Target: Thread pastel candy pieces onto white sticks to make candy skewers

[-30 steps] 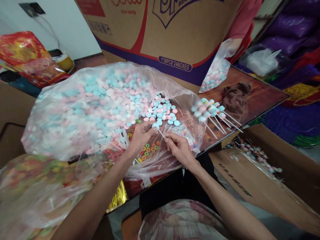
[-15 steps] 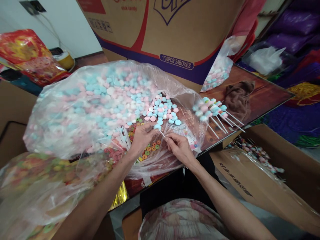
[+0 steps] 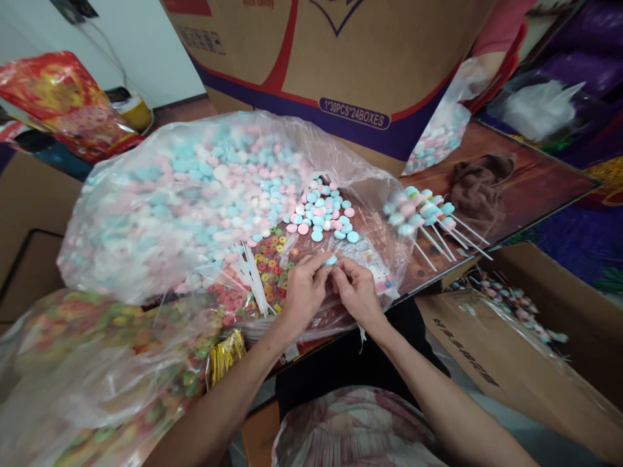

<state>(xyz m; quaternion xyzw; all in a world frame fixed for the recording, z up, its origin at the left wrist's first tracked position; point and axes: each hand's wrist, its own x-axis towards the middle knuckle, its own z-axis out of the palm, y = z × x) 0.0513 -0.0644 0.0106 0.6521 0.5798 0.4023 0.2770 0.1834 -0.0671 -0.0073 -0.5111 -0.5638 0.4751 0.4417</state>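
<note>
Between the fingertips of my two hands is a light blue marshmallow (image 3: 331, 260). My left hand (image 3: 307, 285) is closed and pinches it. Pressed close beside it, my right hand (image 3: 357, 293) is also closed; the white stick it holds is mostly covered by the fingers. Just beyond the hands lies a loose heap of blue and pink marshmallows (image 3: 324, 211) at the mouth of a big clear bag (image 3: 195, 194). White sticks (image 3: 256, 279) and small coloured candy rings (image 3: 275, 259) lie left of my hands. Several filled marshmallow skewers (image 3: 428, 211) rest to the right.
A large carton (image 3: 360, 71) stands behind the table. A brown cloth (image 3: 479, 188) lies at the right. Below the table edge is an open box (image 3: 467, 344) with finished sticks. A bag of candy rings (image 3: 111, 370) fills the lower left. Another person's arm (image 3: 491, 52) shows at the upper right.
Both hands have drawn closer together and nearer to me, with the blue marshmallow. The stick showed between them before and is now mostly covered. The view has shifted slightly.
</note>
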